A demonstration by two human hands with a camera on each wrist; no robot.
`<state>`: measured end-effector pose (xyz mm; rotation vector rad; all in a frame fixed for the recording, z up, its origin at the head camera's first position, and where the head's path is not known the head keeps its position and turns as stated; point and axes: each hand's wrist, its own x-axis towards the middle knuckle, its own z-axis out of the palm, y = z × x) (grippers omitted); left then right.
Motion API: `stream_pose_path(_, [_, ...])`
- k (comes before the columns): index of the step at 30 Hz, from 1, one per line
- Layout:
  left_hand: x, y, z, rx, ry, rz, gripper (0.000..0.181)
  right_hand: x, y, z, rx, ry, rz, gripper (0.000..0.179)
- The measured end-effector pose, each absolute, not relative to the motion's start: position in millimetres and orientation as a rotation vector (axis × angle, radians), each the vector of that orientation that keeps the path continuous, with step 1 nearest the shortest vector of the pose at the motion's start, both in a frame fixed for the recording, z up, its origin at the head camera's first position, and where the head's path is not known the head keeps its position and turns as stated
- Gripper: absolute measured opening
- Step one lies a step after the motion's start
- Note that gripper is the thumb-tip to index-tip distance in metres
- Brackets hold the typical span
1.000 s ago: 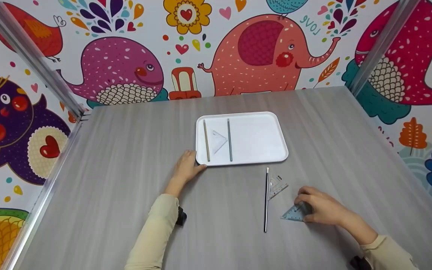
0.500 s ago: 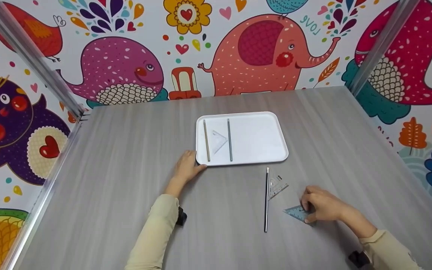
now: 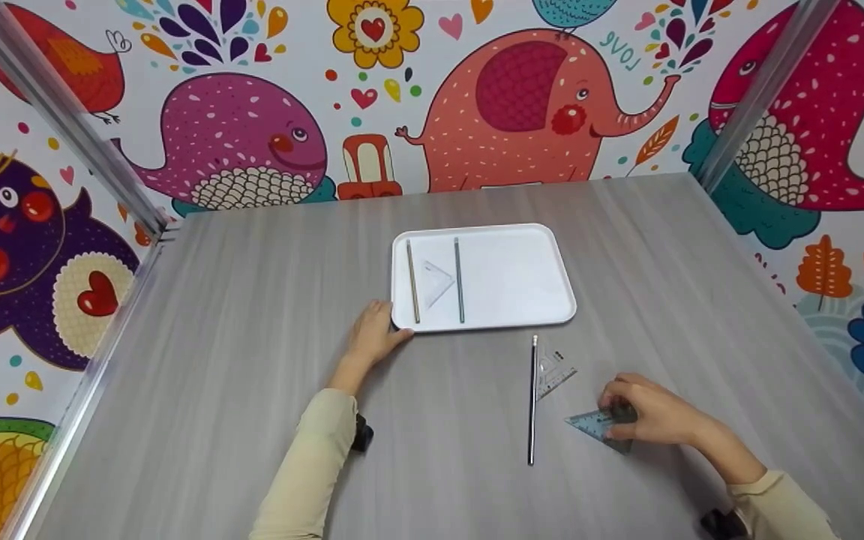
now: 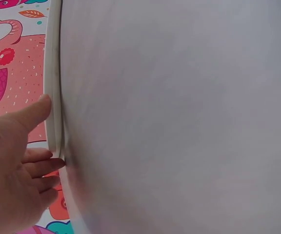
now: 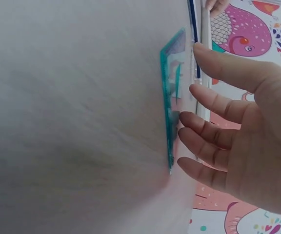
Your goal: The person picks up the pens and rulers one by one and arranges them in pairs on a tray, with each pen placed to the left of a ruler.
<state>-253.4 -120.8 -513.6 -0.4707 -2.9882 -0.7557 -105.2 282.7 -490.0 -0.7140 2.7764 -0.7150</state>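
Here, right hand [image 3: 653,412]: at lower right of the frame it is reaching over the blue set square [image 3: 589,425], fingers loosely bent, thumb and index standing apart, no tight grip showing; whether all fingertips are touching is unclear
Under it: the blue set square is lying flat, one point facing left, probably inviting handling from above because it is so thin
Left hand [image 3: 372,334]: around mid-frame it is holding the lower-left corner of the white tray [image 3: 514,277], thumb along the lower edge, fingers at the left side, presumably keeping it from sliding
Lower centre-right: the dark pencil [image 3: 532,405] is lying lengthwise beside the small clear set square [image 3: 554,375], seemingly touching it
Tray's left half: the gold pencil [image 3: 412,283], another clear set square [image 3: 439,283] and the green pencil [image 3: 460,281] are lying side by side, perhaps spaced to stay distinct
Table [image 3: 237,315]: grey wood grain is filling the lower frame
Room: a cartoon-printed wall [image 3: 507,157] is rising behind, metal posts [image 3: 87,112] framing upper left and upper right
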Motion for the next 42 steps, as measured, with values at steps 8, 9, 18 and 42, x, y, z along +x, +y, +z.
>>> stream_pose_path(8, [-252.1, -121.0, -513.9, -0.472, -2.969, -0.753, 0.046, -89.7, 285.6, -488.9, -0.636, 2.875, -0.618, 0.076])
stream_pose_path(9, [-252.3, -121.1, -514.1, -0.47, -2.969, -0.757, 0.046, -87.9, 286.6, -489.5, -0.633, 2.878, -0.607, 0.08])
stream_pose_path(18, [-252.3, -122.7, -515.3, -0.493, -2.951, -0.766, 0.045, -80.0, 292.9, -495.9, -0.673, 2.902, -0.562, 0.072])
stream_pose_path(42, [-252.2, -122.1, -514.2, -0.514, -2.949, -0.771, 0.049, -82.2, 291.6, -497.9, -0.767, 2.983, -0.55, 0.057])
